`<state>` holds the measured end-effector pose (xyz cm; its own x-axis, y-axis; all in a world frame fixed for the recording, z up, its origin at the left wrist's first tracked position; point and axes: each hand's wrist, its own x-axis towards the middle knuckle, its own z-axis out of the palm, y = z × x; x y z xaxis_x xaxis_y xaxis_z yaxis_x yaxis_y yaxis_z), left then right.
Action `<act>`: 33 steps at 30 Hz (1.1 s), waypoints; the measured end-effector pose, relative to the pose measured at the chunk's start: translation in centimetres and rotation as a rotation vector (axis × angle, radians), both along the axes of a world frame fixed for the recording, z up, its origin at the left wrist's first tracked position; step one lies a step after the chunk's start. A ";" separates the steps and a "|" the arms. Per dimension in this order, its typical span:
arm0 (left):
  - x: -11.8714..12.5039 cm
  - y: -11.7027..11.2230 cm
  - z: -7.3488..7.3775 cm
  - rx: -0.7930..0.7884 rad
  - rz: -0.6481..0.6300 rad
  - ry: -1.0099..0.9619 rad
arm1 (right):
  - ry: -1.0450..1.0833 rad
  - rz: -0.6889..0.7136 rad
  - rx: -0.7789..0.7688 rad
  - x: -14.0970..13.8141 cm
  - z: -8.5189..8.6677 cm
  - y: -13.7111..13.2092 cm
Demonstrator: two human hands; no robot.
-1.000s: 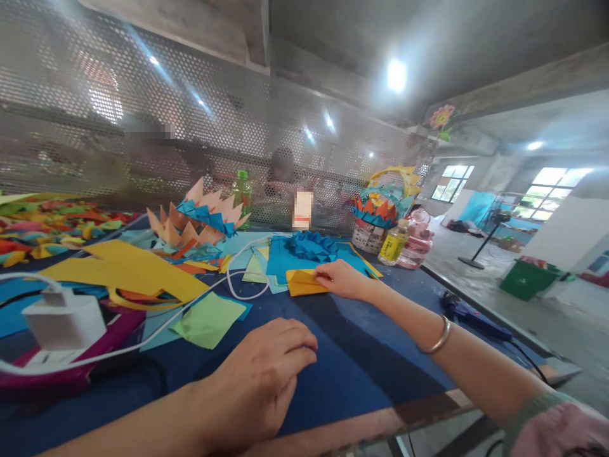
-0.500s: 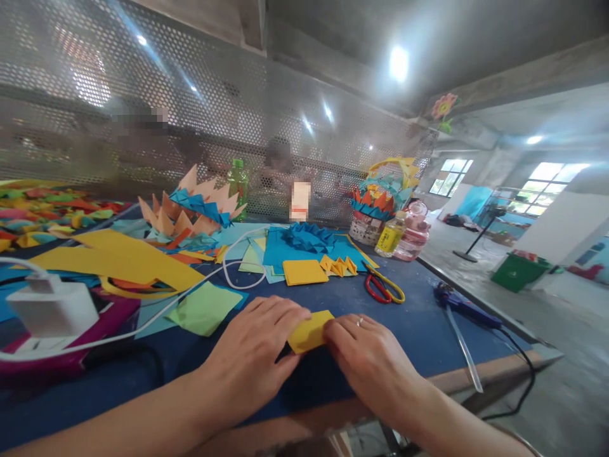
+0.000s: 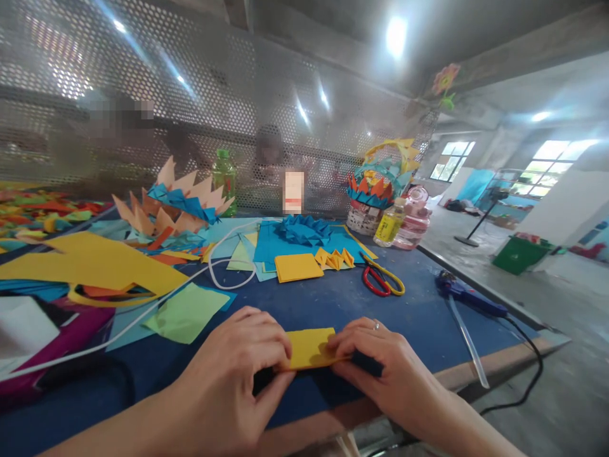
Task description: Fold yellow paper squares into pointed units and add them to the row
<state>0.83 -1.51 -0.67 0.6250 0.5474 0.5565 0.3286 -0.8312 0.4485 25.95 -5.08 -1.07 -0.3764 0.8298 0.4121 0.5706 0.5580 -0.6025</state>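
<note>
A small yellow paper rectangle (image 3: 309, 348) lies near the front edge of the blue table (image 3: 404, 317). My left hand (image 3: 233, 381) pinches its left end with curled fingers. My right hand (image 3: 385, 368), wearing a ring, pinches its right end. Farther back sit a stack of yellow paper squares (image 3: 297, 266) and a few folded yellow triangles (image 3: 335, 258). A folded blue paper rosette (image 3: 304, 228) lies behind them on blue sheets.
Red-and-yellow scissors (image 3: 380, 280) lie right of the stack. A blue glue gun (image 3: 464, 295) with cord sits at the right edge. Paper crowns (image 3: 171, 203), a basket (image 3: 375, 190), bottles (image 3: 390, 225), loose coloured sheets (image 3: 95, 260) and a white cable (image 3: 209, 273) crowd the back and left. Perforated metal screen behind.
My right hand drew back from the yellow stack with one sheet. Both hands now grip it at the front edge, and the view has tipped slightly down.
</note>
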 end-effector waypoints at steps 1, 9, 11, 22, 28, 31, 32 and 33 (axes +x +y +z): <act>0.0 -0.1 0.1 -0.006 0.010 0.004 | 0.002 -0.016 -0.012 -0.1 0.1 -0.2; 0.2 -0.3 -0.1 -0.046 0.097 0.027 | 0.017 -0.174 -0.148 -0.9 0.4 -0.6; 0.3 -0.1 -0.1 -0.008 0.145 0.095 | 0.020 -0.215 -0.212 -1.2 0.5 -0.3; 0.5 -0.6 -0.7 0.167 0.347 0.127 | -0.195 -0.343 -0.078 -2.4 -1.0 0.1; 1.5 -0.6 -0.7 0.271 0.325 0.160 | -0.282 -0.314 0.073 -2.4 -1.4 0.1; 1.6 -1.0 -0.8 0.318 0.285 0.186 | -0.299 -0.339 0.114 -2.6 -1.6 0.1; 1.5 -1.2 -0.9 0.335 0.267 0.189 | -0.304 -0.349 0.132 -2.7 -1.7 0.1; 1.4 -1.3 -1.0 0.355 0.245 0.184 | -0.310 -0.364 0.144 -2.8 -1.8 0.1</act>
